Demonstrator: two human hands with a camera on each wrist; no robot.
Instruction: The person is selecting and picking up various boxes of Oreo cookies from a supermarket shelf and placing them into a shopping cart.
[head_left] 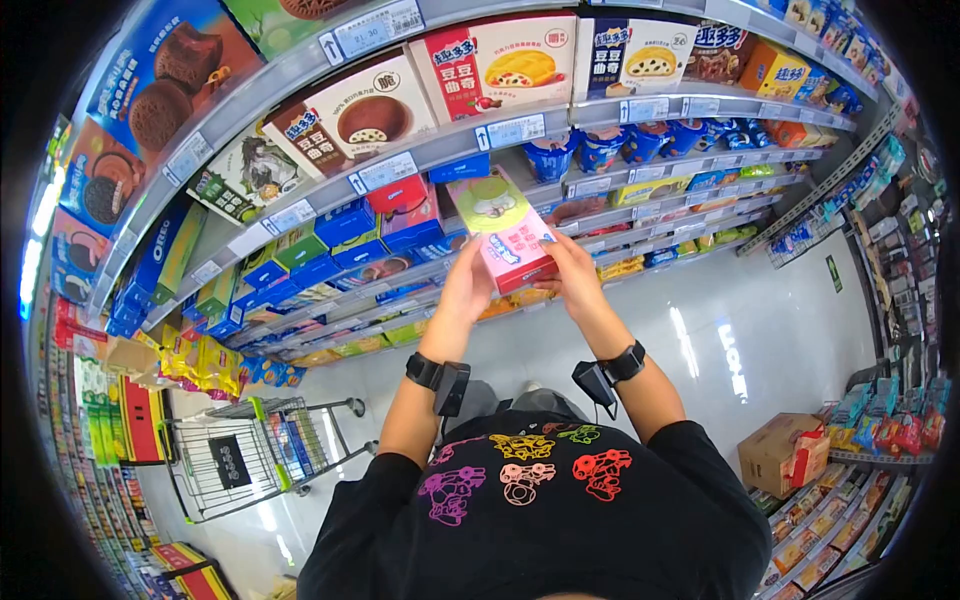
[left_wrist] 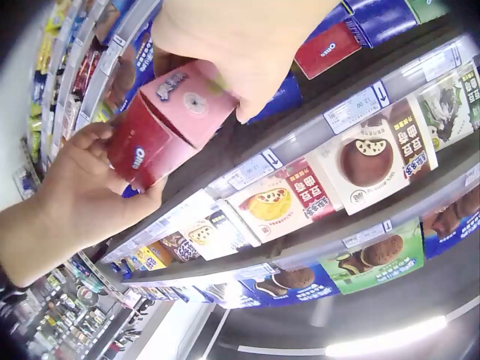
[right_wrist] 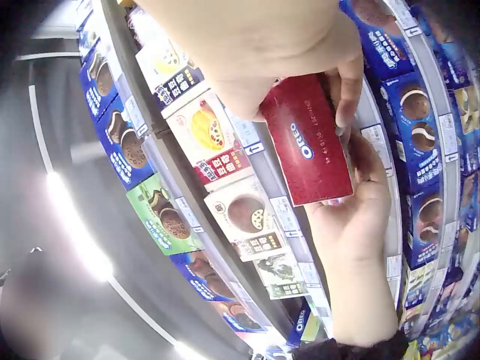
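In the head view, both hands hold a pink and green Oreo cookie box (head_left: 512, 240) out in front of the shelf. My left hand (head_left: 466, 285) grips its left side, and my right hand (head_left: 577, 277) grips the right side near the close end. The dark red end (right_wrist: 309, 142) with the Oreo name and a printed date faces the right wrist camera. From the left wrist, the pink face (left_wrist: 196, 94) shows beside that red end, with fingers curled round both sides. The underside of the box is mostly hidden by the hands.
Shelves of cookie boxes (head_left: 505, 70) curve across the front, with blue tubs (head_left: 600, 150) and red and blue Oreo boxes (head_left: 405, 215) lower down. A shopping cart (head_left: 245, 450) stands at left behind the shelf end. A cardboard carton (head_left: 780, 455) sits on the floor at right.
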